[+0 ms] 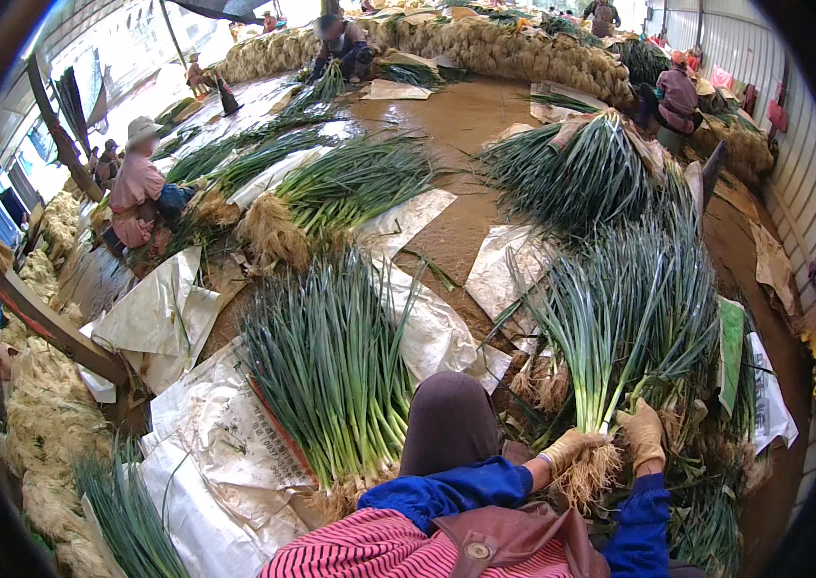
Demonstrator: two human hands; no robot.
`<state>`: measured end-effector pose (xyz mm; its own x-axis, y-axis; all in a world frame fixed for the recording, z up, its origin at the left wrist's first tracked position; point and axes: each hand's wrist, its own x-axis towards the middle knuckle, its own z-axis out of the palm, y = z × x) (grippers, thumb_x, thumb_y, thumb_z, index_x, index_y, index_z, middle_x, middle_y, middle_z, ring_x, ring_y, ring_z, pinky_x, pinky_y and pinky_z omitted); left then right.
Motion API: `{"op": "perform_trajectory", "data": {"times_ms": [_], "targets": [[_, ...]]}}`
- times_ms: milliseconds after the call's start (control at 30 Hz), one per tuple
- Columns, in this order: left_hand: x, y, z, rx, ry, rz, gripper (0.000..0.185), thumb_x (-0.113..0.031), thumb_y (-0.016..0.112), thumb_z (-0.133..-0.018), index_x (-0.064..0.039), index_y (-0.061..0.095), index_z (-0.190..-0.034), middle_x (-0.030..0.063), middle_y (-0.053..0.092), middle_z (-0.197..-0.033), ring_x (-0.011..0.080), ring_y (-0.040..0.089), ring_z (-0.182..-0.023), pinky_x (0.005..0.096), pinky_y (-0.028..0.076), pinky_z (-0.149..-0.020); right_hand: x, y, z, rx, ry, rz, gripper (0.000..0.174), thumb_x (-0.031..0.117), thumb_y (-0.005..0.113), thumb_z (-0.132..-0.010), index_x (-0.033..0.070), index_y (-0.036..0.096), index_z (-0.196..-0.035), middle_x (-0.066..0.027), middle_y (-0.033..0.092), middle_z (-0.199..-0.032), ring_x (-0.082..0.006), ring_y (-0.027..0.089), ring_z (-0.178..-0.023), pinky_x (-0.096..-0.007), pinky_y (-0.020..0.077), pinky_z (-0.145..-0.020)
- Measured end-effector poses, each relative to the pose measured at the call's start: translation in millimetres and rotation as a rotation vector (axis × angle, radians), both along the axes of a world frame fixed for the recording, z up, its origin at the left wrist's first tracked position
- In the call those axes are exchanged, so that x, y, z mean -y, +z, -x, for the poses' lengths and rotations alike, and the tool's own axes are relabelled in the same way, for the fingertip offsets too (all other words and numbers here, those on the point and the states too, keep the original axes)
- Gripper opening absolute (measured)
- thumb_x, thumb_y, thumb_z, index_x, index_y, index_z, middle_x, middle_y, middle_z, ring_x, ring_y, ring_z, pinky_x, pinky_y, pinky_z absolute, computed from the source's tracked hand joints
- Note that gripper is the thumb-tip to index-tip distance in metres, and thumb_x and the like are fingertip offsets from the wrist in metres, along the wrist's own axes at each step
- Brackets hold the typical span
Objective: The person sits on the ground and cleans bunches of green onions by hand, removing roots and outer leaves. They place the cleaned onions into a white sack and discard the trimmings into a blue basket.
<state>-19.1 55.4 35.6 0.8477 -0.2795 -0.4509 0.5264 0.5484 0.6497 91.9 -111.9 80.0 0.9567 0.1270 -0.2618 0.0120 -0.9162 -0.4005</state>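
A bunch of green onions [588,361] stands upright before me, its roots [588,473] hanging down. My left hand [568,451], in a tan work glove, is closed around the bunch just above the roots. Right beside it, my gloved right hand [644,437] has its fingers curled on a green leaf at the bunch's side; the fingertips are partly hidden. A larger heap of green onions [675,296] lies behind and to the right of the bunch. Left of my knee [449,423], a row of green onions [335,368] rests on a white woven sack [220,433], roots towards me.
Loose rooted onions [541,379] lie beyond my knee. A tall onion pile [581,170] stands farther ahead. People work at left [137,184], at the back [339,47] and at right [675,94]. A curved beam [39,318] borders the left; a corrugated wall [798,144] borders the right.
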Motion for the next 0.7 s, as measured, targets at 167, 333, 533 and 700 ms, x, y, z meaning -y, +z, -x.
{"op": "perform_trajectory", "data": {"times_ms": [167,333,533,700], "targets": [[4,-44,0,0.001,-0.017,-0.037,0.033,-0.039,0.077,-0.084,-0.007,0.071,-0.087,-0.0003,0.054,-0.053,0.0116,0.049,-0.041,0.0277,0.037,-0.039,-39,28,11,0.063,0.243,0.436,0.04,0.038,0.073,-0.081,0.004,0.067,-0.1,-0.0206,0.07,-0.098,-0.0391,0.068,-0.091,-0.0477,0.0545,-0.079],[6,-20,0,0.047,-0.077,0.24,0.03,-0.04,0.076,-0.087,-0.012,0.07,-0.098,-0.006,0.06,-0.069,0.0053,0.046,-0.046,0.0206,0.036,-0.042,-30,30,27,0.29,-0.063,-0.157,0.024,0.026,0.062,-0.095,0.003,0.065,-0.098,-0.0109,0.069,-0.081,-0.024,0.067,-0.07,-0.039,0.0546,-0.062],[-24,25,18,-0.072,0.134,0.759,0.026,-0.016,0.066,-0.094,-0.002,0.059,-0.115,0.0067,0.069,-0.095,0.0165,0.068,-0.074,0.0301,0.061,-0.062,-37,70,70,-0.191,-0.3,-1.031,0.024,0.029,0.054,-0.099,0.009,0.061,-0.089,0.003,0.056,-0.071,-0.0081,0.049,-0.054,-0.0217,0.0402,-0.05],[-18,7,-1,-0.208,0.237,0.577,0.029,-0.024,0.068,-0.092,-0.003,0.06,-0.11,0.0119,0.069,-0.093,0.0251,0.07,-0.078,0.04,0.062,-0.072,5,126,138,-0.296,-0.37,-1.543,0.015,0.023,0.057,-0.1,0.01,0.056,-0.093,-0.0027,0.06,-0.065,-0.0097,0.055,-0.047,-0.0214,0.0428,-0.039]]}}
